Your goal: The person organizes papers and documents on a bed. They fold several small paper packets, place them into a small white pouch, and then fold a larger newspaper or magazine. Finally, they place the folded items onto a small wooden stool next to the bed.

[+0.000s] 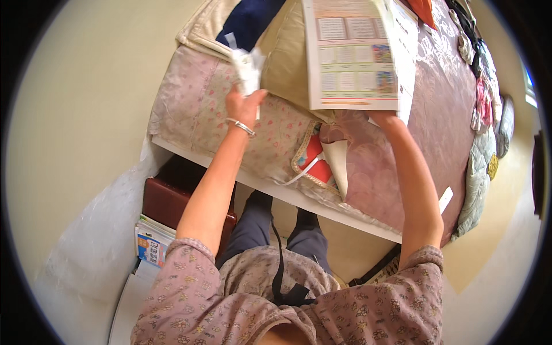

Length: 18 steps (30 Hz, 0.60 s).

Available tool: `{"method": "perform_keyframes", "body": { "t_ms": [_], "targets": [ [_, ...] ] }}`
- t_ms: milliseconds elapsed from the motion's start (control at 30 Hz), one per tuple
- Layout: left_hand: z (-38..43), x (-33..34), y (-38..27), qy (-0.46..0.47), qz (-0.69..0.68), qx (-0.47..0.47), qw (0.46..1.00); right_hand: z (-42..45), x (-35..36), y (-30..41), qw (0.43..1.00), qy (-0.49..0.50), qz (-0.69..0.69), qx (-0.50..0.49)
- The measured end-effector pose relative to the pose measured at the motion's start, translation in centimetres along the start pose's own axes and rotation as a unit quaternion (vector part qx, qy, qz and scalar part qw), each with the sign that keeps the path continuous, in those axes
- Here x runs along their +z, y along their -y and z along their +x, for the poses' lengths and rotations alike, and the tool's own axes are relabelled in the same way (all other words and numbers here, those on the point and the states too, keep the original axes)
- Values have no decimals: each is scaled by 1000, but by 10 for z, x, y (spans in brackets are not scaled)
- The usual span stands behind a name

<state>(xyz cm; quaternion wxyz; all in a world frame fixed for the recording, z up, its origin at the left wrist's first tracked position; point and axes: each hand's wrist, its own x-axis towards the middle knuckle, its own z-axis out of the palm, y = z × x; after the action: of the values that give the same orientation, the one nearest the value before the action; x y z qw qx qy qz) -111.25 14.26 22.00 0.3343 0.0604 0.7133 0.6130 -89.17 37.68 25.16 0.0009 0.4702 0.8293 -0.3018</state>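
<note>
My left hand (pixel 245 103), with a bangle at the wrist, grips crumpled white paper or plastic (pixel 249 69), blurred, above the near edge of the bed. My right hand (pixel 384 116) holds several large printed sheets (pixel 353 64) by their lower edge; its fingers are mostly hidden beneath them. The front sheet bears text boxes and small coloured pictures. Under the sheets lies a beige cushion or folded fabric (pixel 284 60), beside a dark blue cloth (pixel 252 21). Between my arms, a red patterned piece with a braided border (pixel 314 161) and a cream flap (pixel 338 166) rests on the bed.
The bed carries a floral pad (pixel 202 99) and a mauve sheet (pixel 435 116). Clothes (pixel 483 95) and a pale green quilt (pixel 476 181) line the right side. A small white paper (pixel 446 199) lies nearby. Below left are a dark red stool or box (pixel 166 200) and stacked books (pixel 151 246).
</note>
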Motion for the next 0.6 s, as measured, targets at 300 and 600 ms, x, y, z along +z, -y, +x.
{"method": "perform_keyframes", "body": {
  "t_ms": [300,600],
  "targets": [
    [-16,10,32,83,-175,-179,965,-86,55,9,962,238,-31,131],
    [-10,24,13,164,-201,-126,958,-134,54,33,911,389,-125,43]
  ]
}}
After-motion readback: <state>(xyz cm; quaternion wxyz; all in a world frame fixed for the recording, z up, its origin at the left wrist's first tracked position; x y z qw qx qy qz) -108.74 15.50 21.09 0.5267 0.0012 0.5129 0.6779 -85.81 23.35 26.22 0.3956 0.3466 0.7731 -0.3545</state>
